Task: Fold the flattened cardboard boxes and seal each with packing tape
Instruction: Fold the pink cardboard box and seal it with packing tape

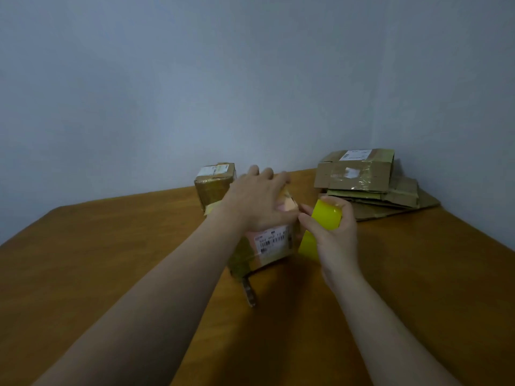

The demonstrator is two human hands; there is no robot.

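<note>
Pressing down on the light, crushable box (pixel 267 246), the left hand (pixel 259 199) is lying flat while the right hand (pixel 334 235) is gripping the slick tape roll (pixel 324 218).

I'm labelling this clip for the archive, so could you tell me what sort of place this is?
Probably a plain room at home or in a small office, not a warehouse: a wooden table pushed into a bare wall corner, a stack of flattened cardboard boxes with old shipping labels, and a yellow tape roll in the right hand.
</note>
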